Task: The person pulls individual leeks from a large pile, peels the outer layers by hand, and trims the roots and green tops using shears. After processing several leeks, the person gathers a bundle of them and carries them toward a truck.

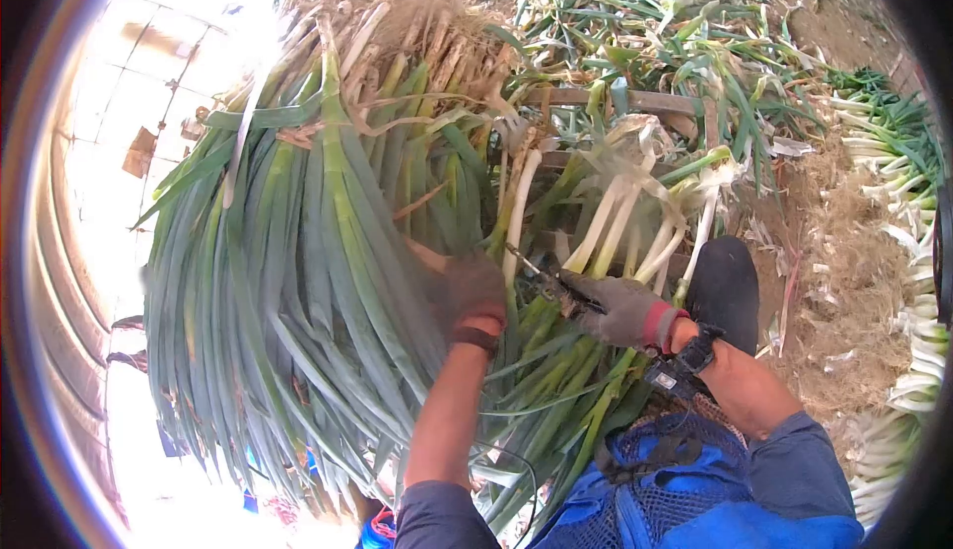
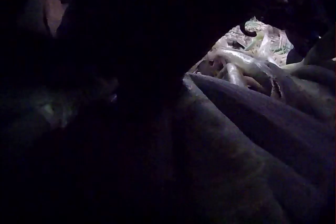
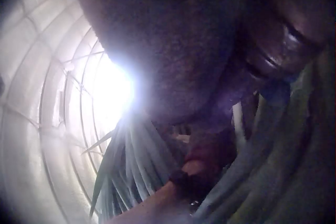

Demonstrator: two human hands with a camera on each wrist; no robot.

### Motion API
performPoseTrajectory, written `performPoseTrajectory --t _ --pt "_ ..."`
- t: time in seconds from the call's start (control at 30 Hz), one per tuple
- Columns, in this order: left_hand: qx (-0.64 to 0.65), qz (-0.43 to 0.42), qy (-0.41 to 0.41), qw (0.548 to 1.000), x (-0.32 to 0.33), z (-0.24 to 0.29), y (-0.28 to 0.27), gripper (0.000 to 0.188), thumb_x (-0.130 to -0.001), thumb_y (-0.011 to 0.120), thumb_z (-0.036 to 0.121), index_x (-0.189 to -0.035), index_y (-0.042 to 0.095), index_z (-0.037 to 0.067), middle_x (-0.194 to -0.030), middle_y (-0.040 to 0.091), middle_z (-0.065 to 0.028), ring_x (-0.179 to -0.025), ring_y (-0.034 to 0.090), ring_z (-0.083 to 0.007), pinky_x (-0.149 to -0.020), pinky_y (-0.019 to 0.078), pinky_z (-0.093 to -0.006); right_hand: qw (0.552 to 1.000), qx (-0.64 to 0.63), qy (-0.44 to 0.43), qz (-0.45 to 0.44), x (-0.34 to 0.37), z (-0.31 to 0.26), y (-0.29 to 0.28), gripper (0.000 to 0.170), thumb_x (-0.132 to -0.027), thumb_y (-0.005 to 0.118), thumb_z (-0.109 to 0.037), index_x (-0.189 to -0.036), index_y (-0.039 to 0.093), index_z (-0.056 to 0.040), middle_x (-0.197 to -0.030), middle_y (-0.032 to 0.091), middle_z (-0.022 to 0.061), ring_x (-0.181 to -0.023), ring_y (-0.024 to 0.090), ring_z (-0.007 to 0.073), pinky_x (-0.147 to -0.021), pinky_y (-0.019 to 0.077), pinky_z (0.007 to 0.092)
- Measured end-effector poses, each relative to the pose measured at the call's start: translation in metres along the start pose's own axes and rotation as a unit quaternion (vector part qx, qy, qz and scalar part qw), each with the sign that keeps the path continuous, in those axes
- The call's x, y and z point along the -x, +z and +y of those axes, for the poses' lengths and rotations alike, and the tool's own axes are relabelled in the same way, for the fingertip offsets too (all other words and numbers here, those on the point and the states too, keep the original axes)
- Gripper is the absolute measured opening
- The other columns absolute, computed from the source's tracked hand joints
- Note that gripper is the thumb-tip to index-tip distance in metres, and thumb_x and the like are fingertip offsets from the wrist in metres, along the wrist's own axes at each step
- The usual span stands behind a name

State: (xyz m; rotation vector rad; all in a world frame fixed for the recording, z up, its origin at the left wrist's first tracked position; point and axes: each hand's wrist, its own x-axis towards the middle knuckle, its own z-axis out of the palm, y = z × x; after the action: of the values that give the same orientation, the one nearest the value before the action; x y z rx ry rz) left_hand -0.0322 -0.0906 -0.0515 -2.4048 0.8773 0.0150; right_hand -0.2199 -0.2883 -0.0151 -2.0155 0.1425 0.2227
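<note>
A large heap of long-leaved green onions [image 1: 298, 211] fills the left and middle of the head view, roots toward the back and leaves hanging forward. My gloved left hand [image 1: 475, 286] reaches into the leaves at the heap's right side. It is blurred, its fingers are hidden, and I cannot tell whether they grip a stalk. In my gloved right hand [image 1: 620, 309] I grip a black-handled tool [image 1: 568, 294] with a thin metal tip pointing up and left, close to a white stalk. Several white-stemmed onions [image 1: 615, 216] lie just beyond this hand. The left wrist view is mostly dark.
Loose leaves and peelings [image 1: 655, 33] cover the ground at the back. Along the right edge runs a row of white-stemmed onions [image 1: 918, 350], beside dry root litter [image 1: 844, 350]. A dark-clad knee [image 1: 723, 286] is right of my right hand. A curved, bright wall [image 3: 42, 103] stands left.
</note>
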Motion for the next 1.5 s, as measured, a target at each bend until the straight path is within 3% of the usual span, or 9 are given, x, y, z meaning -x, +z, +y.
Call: performPoseTrajectory --t 0.23,0.37,0.5,0.6,0.8,1.1,1.2,1.37,1.5 --pt "-0.010 -0.045 0.034 0.998 -0.004 -0.011 -0.019 0.021 -0.088 0.070 0.027 -0.097 0.080 0.011 -0.101 0.077 -0.0126 -0.095 0.076 -0.0308 -0.081 0.0576 -0.0447 0.999 0.001 0.041 0.024 0.013 -0.002 -0.020 0.061 -0.099 0.059 -0.036 -0.152 0.048 -0.0107 -0.111 0.071 0.0270 -0.105 0.069 0.0436 -0.089 0.0532 0.0462" --pt "0.127 -0.038 -0.034 0.991 0.006 -0.031 -0.049 0.038 -0.076 0.078 0.038 -0.099 0.079 0.008 -0.102 0.077 -0.0163 -0.097 0.075 -0.0337 -0.085 0.0580 -0.0438 0.998 -0.038 -0.040 -0.012 0.021 -0.013 -0.007 0.064 -0.096 0.061 -0.033 -0.155 0.046 -0.0133 -0.111 0.071 0.0265 -0.104 0.070 0.0432 -0.088 0.0538 0.0458" --pt "0.285 -0.022 -0.143 0.948 0.016 -0.047 -0.081 0.045 -0.070 0.080 0.039 -0.100 0.078 0.005 -0.102 0.076 -0.0200 -0.098 0.074 -0.0390 -0.088 0.0575 -0.0458 0.996 -0.078 0.012 -0.032 0.004 -0.002 0.001 0.062 -0.099 0.060 -0.040 -0.153 0.048 -0.0141 -0.114 0.071 0.0263 -0.106 0.069 0.0433 -0.091 0.0527 0.0469" --pt "0.289 -0.009 -0.138 0.947 0.017 -0.054 -0.074 0.045 -0.071 0.077 0.039 -0.101 0.077 0.005 -0.101 0.076 -0.0216 -0.098 0.073 -0.0398 -0.089 0.0574 -0.0472 0.995 -0.030 -0.075 0.063 0.013 -0.016 0.010 0.057 -0.099 0.059 -0.041 -0.149 0.052 -0.0135 -0.108 0.073 0.0250 -0.103 0.070 0.0429 -0.090 0.0525 0.0482" --pt "0.300 -0.046 -0.157 0.940 0.023 -0.056 -0.083 0.048 -0.071 0.079 0.042 -0.102 0.078 0.005 -0.102 0.076 -0.0228 -0.100 0.073 -0.0403 -0.090 0.0569 -0.0493 0.997 -0.079 0.006 0.012 -0.012 -0.043 0.000 0.057 -0.099 0.058 -0.042 -0.148 0.053 -0.0136 -0.113 0.071 0.0269 -0.111 0.067 0.0449 -0.097 0.0510 0.0498" --pt "0.321 -0.072 -0.198 0.923 0.020 -0.054 -0.079 0.050 -0.074 0.080 0.044 -0.104 0.078 0.004 -0.105 0.076 -0.0215 -0.102 0.073 -0.0396 -0.092 0.0561 -0.0479 0.990 -0.013 -0.007 0.140 -0.119 -0.019 -0.017 0.055 -0.098 0.056 -0.041 -0.142 0.057 -0.0068 -0.121 0.069 0.0287 -0.116 0.065 0.0463 -0.099 0.0507 0.0503" --pt "0.337 -0.064 -0.173 0.923 0.022 -0.055 -0.080 0.047 -0.074 0.079 0.041 -0.104 0.079 0.005 -0.102 0.077 -0.0209 -0.100 0.074 -0.0390 -0.090 0.0565 -0.0478 0.989 -0.015 0.077 0.128 -0.137 -0.018 -0.028 0.062 -0.095 0.062 -0.039 -0.149 0.053 -0.0100 -0.133 0.066 0.0247 -0.123 0.063 0.0424 -0.104 0.0487 0.0466" --pt "0.361 -0.060 -0.198 0.909 0.020 -0.054 -0.074 0.046 -0.073 0.078 0.039 -0.105 0.080 0.006 -0.101 0.077 -0.0216 -0.097 0.075 -0.0388 -0.089 0.0569 -0.0473 0.994 -0.037 -0.004 0.103 -0.090 -0.015 -0.014 0.051 -0.098 0.057 -0.041 -0.140 0.057 -0.0120 -0.118 0.070 0.0263 -0.112 0.066 0.0457 -0.095 0.0517 0.0508" --pt "0.351 -0.054 -0.177 0.918 0.024 -0.051 -0.080 0.047 -0.072 0.079 0.038 -0.106 0.080 0.006 -0.102 0.077 -0.0223 -0.097 0.075 -0.0385 -0.090 0.0572 -0.0465 0.991 -0.035 0.023 0.124 -0.105 -0.016 -0.011 0.050 -0.099 0.056 -0.042 -0.139 0.058 -0.0125 -0.118 0.070 0.0273 -0.112 0.066 0.0459 -0.095 0.0517 0.0521"
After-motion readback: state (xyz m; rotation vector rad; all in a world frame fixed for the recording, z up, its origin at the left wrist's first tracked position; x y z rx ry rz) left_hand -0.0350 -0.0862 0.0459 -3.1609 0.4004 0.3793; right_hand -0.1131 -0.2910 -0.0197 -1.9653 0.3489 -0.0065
